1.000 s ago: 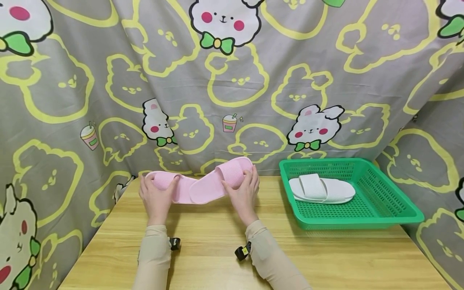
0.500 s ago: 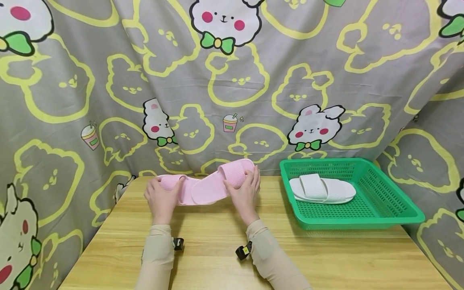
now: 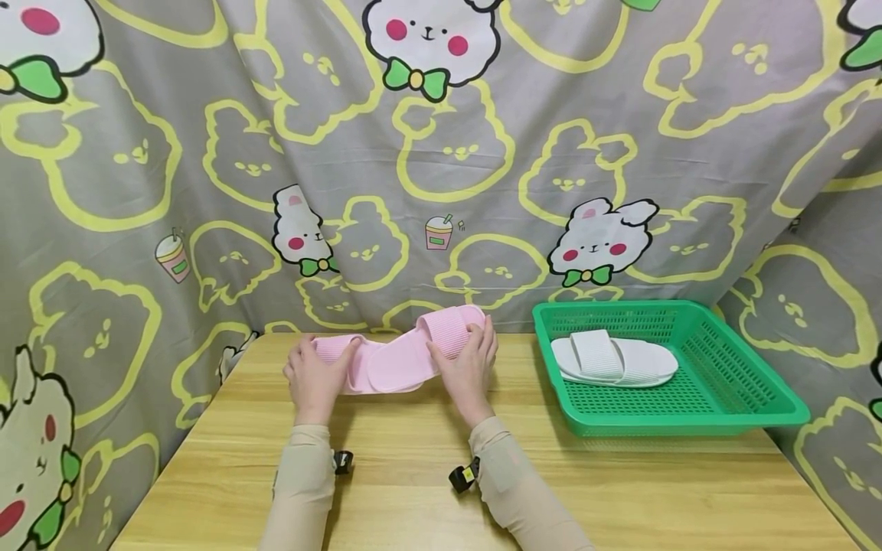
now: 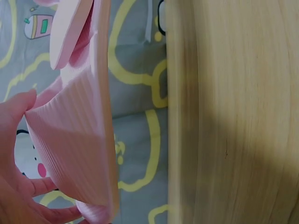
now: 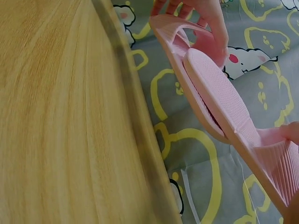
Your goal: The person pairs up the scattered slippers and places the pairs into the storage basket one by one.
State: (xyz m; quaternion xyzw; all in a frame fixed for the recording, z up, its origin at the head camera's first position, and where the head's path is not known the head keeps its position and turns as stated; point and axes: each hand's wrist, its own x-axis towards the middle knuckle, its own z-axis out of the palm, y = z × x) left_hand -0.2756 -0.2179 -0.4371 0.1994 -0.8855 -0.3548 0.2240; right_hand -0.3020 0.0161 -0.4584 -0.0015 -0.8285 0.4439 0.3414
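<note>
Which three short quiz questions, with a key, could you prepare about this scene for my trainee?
1. Where does the white footwear lie?
2. True or false: the left hand and the right hand each hold one of the pink slippers.
3. Where the slippers overlap in the head view, which hand's is in front: A) left, B) right?

Key:
1. Inside the green basket.
2. True.
3. B.

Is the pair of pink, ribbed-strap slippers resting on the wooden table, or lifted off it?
Lifted: in both wrist views, grey patterned curtain shows between the pink slippers and the wooden table.
</note>
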